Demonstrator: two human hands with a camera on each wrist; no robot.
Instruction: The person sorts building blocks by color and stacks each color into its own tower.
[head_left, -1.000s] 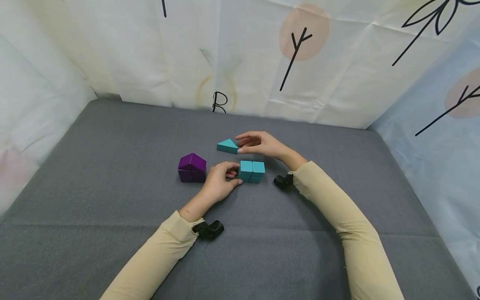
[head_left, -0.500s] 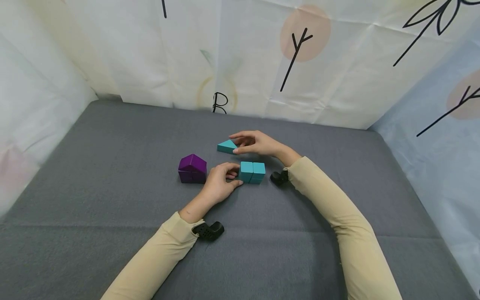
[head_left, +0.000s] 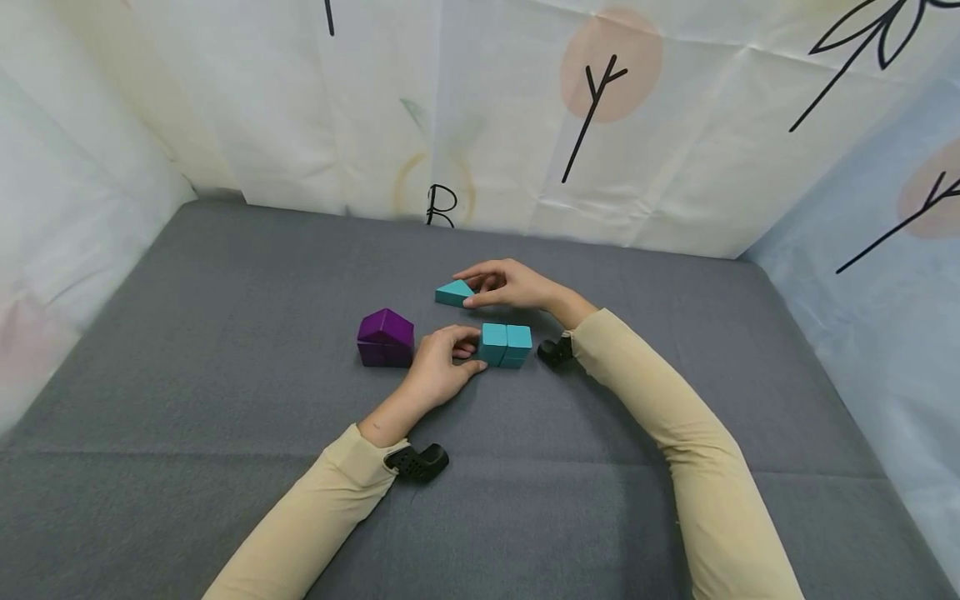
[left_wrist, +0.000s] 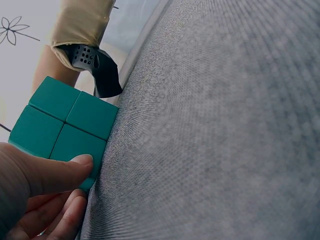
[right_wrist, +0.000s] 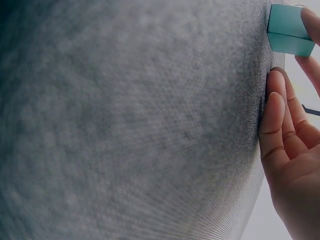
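A two-by-two stack of teal cubes (head_left: 505, 342) stands in the middle of the grey cloth. My left hand (head_left: 437, 364) is at its left side and pinches a lower cube (left_wrist: 80, 145); the thumb lies on the cube's face in the left wrist view, while the index tip is hidden. Behind the stack lies a flat teal triangular block (head_left: 453, 293). At the right end of this block my right hand (head_left: 513, 285) holds it between thumb and index finger. The right wrist view catches the teal block (right_wrist: 287, 42) at its edge, the other fingers close to the cloth.
A purple house-shaped stack of blocks (head_left: 385, 337) stands just left of my left hand. Grey cloth (head_left: 247, 392) covers the surface, and a printed white curtain (head_left: 495, 125) rises behind it. Black wrist devices (head_left: 418, 461) hang from both sleeves.
My right hand has moved a little left, from beside the triangular block to around its right end. The left hand, teal cubes and purple stack have stayed in place.
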